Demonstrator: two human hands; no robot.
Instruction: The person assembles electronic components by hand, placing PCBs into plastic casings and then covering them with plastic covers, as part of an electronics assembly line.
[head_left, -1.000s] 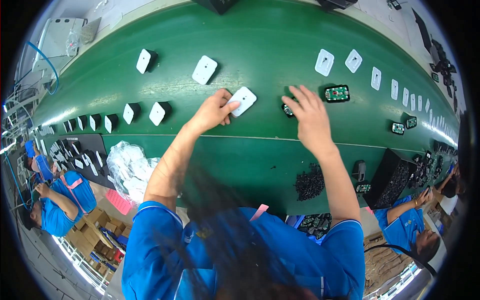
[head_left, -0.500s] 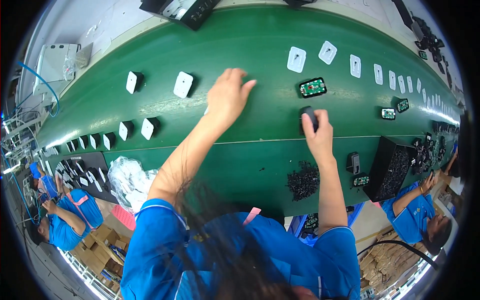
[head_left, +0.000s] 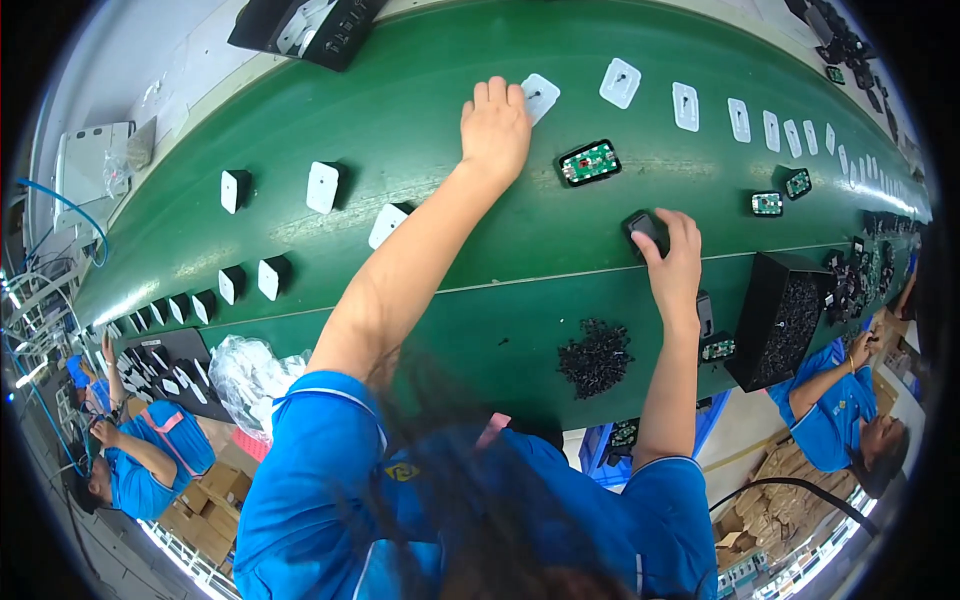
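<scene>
My left hand point(head_left: 495, 125) reaches far across the green conveyor belt point(head_left: 420, 110) and rests with its fingers on a white square cover point(head_left: 541, 95). My right hand point(head_left: 676, 258) is closer to me, its fingers closed over a small black housing point(head_left: 645, 230) on the belt. Between both hands lies an open black housing with a green circuit board point(head_left: 589, 162). More white covers point(head_left: 620, 82) run in a row to the right along the far side.
White and black parts point(head_left: 325, 186) sit on the belt at left. A pile of small black pieces point(head_left: 594, 356) and a black bin point(head_left: 782, 318) lie near the front edge. Co-workers in blue sit at lower left point(head_left: 135, 465) and right point(head_left: 835, 415).
My left hand has stretched further across the belt, onto a white cover. My right hand has pulled back toward me and closed on the small black housing. The view has shifted.
</scene>
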